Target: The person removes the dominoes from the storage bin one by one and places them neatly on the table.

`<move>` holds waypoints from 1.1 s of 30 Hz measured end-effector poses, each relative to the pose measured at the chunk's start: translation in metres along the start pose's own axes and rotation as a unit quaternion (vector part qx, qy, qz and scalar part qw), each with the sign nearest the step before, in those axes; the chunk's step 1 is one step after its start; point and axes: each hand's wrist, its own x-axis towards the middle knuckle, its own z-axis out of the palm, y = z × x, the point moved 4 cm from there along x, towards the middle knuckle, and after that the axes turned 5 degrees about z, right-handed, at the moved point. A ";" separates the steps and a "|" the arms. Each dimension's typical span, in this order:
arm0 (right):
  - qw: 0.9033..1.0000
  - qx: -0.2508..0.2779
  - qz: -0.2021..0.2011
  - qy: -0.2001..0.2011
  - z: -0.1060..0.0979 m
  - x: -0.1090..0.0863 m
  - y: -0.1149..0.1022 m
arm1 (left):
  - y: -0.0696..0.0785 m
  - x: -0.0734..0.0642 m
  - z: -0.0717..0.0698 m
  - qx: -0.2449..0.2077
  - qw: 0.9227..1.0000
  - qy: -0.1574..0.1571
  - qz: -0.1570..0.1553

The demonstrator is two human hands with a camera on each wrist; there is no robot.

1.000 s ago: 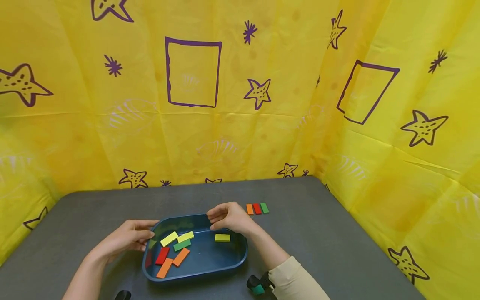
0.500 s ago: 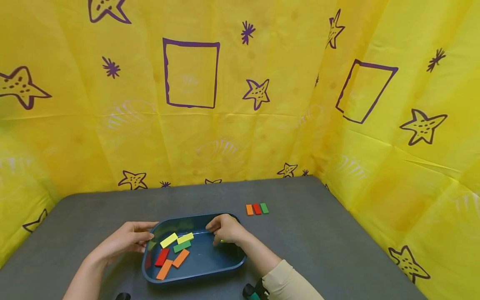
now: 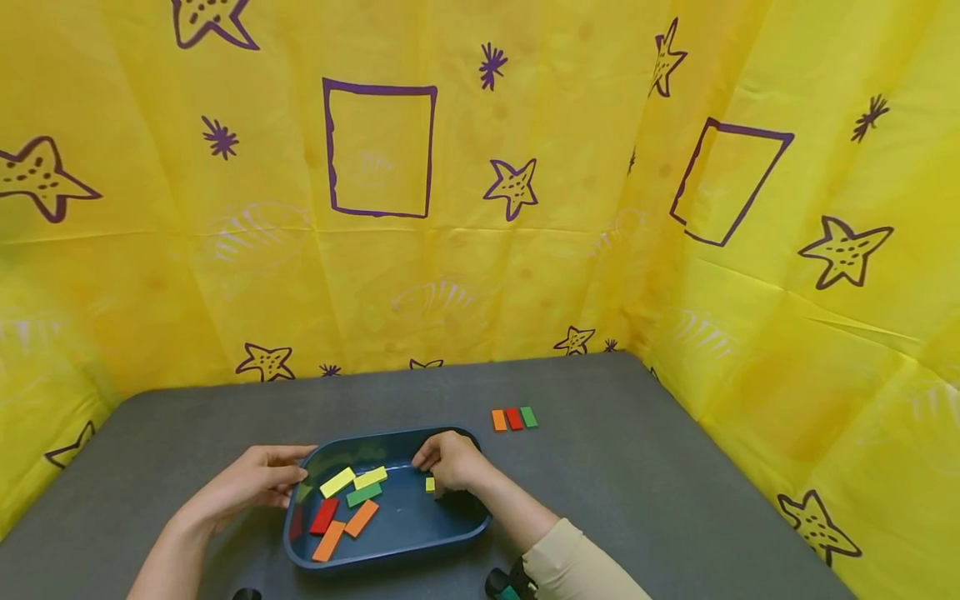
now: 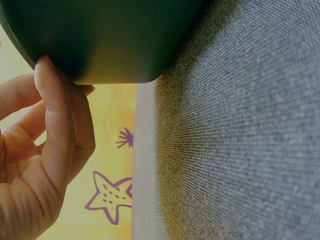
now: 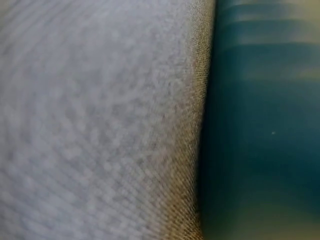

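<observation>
A dark blue tray [image 3: 390,553] sits on the grey table. At its left end my left hand [image 3: 255,479] holds the rim; in the left wrist view the fingertips are against the tray's outer wall [image 4: 115,55]. Reaching inside the right end, my right hand [image 3: 453,461] pinches a small yellow block [image 3: 430,485], mostly hidden behind the fingers. Towards the left of the tray floor lie two more yellow blocks, one [image 3: 337,482] beside the other [image 3: 371,477], a green block [image 3: 364,494], a red block [image 3: 324,517] and two orange blocks [image 3: 362,518]. The right wrist view shows no hand.
Behind the tray to the right, an orange block [image 3: 498,420], a red block [image 3: 513,418] and a green block [image 3: 528,417] lie in a row on the table [image 3: 615,500]. Yellow curtains [image 3: 450,292] with purple drawings surround the back and sides.
My right hand has come down from above the tray's far rim into its right end and taken hold of the yellow block there. The left hand has stayed at the rim.
</observation>
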 end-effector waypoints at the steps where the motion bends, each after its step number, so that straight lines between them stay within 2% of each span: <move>1: 1.000 -0.003 -0.002 0.000 0.000 0.000 0.000 | 0.000 0.000 0.000 0.000 1.000 0.000 -0.001; 14: 0.998 -0.041 -0.042 0.009 0.000 -0.001 0.000 | 0.000 0.001 0.001 0.002 1.000 0.005 -0.003; 25: 0.996 0.000 -0.088 0.008 -0.005 -0.002 -0.006 | -0.001 0.000 0.000 0.003 1.000 0.005 -0.005; 33: 0.996 0.019 -0.087 0.026 -0.007 -0.001 -0.005 | 0.000 0.000 0.001 0.002 1.000 0.002 0.003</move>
